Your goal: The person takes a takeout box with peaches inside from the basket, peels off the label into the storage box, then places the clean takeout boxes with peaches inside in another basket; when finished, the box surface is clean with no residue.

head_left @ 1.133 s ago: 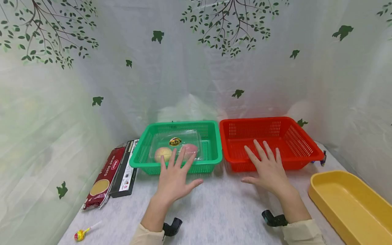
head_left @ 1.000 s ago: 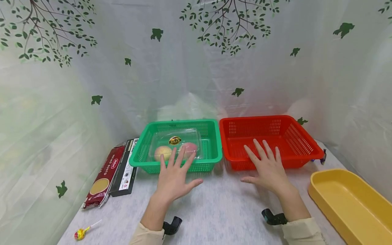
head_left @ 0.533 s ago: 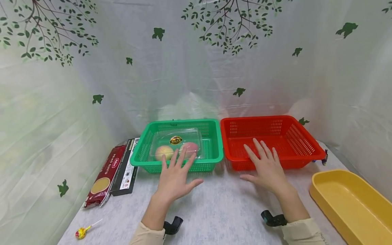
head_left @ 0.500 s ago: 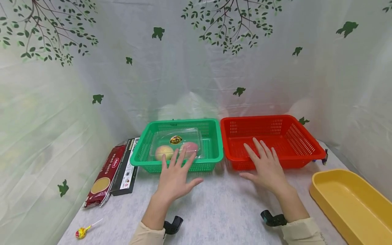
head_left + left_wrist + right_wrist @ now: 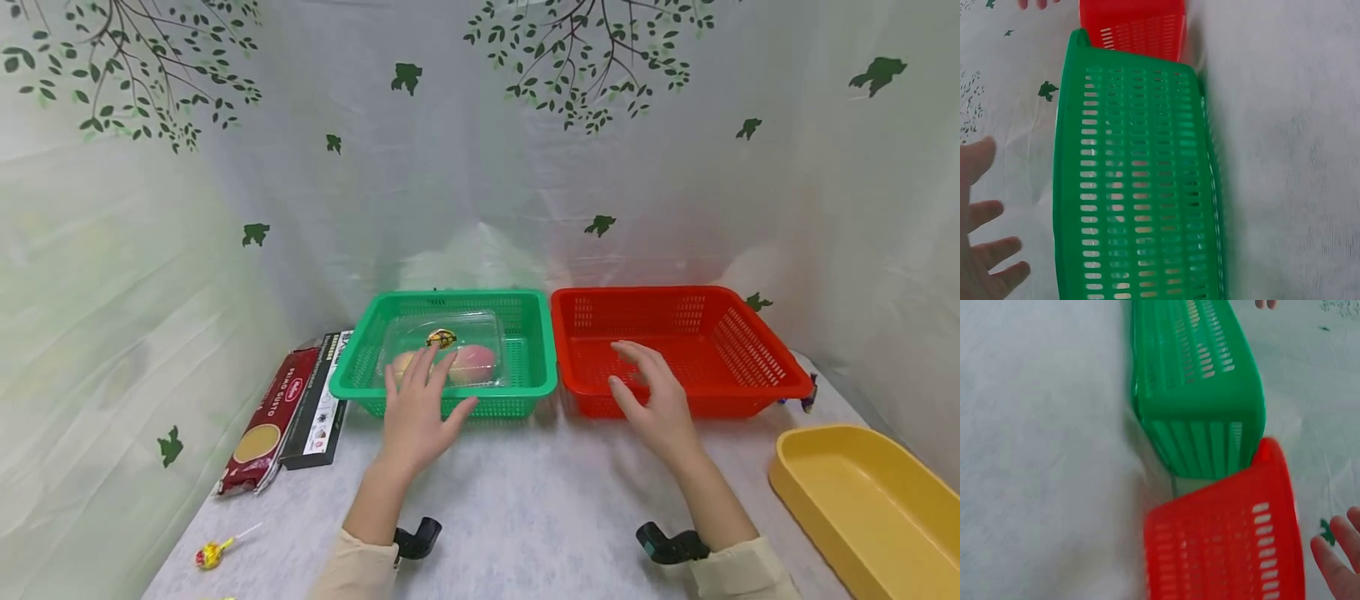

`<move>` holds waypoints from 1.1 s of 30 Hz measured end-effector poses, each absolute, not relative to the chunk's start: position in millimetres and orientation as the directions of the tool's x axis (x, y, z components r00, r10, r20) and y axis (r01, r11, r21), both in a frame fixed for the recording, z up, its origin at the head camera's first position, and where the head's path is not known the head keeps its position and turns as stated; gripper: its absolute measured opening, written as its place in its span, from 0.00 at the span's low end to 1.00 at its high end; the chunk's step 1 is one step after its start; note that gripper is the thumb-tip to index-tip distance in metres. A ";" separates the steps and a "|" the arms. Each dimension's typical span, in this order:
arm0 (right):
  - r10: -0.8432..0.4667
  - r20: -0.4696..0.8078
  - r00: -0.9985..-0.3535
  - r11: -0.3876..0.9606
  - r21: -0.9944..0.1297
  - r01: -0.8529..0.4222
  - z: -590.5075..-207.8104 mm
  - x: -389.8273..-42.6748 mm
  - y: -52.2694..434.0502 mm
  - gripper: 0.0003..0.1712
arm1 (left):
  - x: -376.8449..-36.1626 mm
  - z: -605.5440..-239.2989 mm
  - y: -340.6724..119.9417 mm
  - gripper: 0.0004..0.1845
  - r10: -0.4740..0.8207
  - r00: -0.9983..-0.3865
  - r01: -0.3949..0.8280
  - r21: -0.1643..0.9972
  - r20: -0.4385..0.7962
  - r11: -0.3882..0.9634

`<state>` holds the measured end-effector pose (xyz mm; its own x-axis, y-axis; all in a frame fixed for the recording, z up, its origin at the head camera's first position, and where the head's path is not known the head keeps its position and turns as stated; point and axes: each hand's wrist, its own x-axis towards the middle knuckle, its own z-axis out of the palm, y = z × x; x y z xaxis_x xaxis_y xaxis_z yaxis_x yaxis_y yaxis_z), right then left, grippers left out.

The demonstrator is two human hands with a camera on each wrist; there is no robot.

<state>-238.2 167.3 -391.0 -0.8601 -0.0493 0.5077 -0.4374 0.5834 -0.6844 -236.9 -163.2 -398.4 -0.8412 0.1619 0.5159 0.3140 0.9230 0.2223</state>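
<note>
My left hand (image 5: 415,417) hovers at the front of the green basket (image 5: 528,390), its fingers spread and holding nothing. Inside that basket lies a clear plastic box (image 5: 468,327) with a gold-and-black sticker; a pink round item (image 5: 474,364) and a yellowish one (image 5: 402,364) show through it, the latter partly behind my fingers. My right hand (image 5: 660,408) is over the front rim of the red basket (image 5: 742,387), fingers loosely bent, thumb apart, nothing held. In the wrist views, fingers (image 5: 996,255) of the left hand and fingers (image 5: 1335,569) of the right appear beside the baskets.
A dark red PRIMO GUSTO packet (image 5: 270,417) and a black box (image 5: 318,417) lie left of the green basket. A lollipop (image 5: 212,553) is at the front left. A yellow tray (image 5: 795,479) stands at right. Behind the red basket's right corner, a small dark wrapped item (image 5: 810,396) shows.
Both hands were spread flat and still; now the right hand's fingers have drawn together and bent, and the left hand's fingers have bent slightly. The head view has shifted a little left.
</note>
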 end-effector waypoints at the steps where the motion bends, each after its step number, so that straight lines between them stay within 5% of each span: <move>1: -0.052 0.493 -0.869 0.555 -0.709 -0.435 -389.6 -238.7 166.7 0.29 | -237.9 -398.1 -164.5 0.38 0.150 -0.832 0.327 0.253 0.534 0.910; 8: -0.093 0.324 -0.942 0.345 -0.877 -0.335 -379.2 -254.6 148.5 0.26 | -244.4 -394.8 -182.7 0.32 0.024 -0.799 0.365 0.452 0.601 0.814; 20: -0.149 0.178 -0.973 -0.024 -0.984 -0.176 -367.5 -287.1 97.8 0.28 | -253.4 -397.5 -213.1 0.31 -0.178 -0.801 0.301 0.641 0.572 0.706; 33: -0.195 -0.055 -0.979 -0.058 -0.996 0.068 -364.7 -313.2 45.1 0.31 | -259.1 -413.6 -243.3 0.29 -0.336 -0.798 0.176 0.727 0.500 0.664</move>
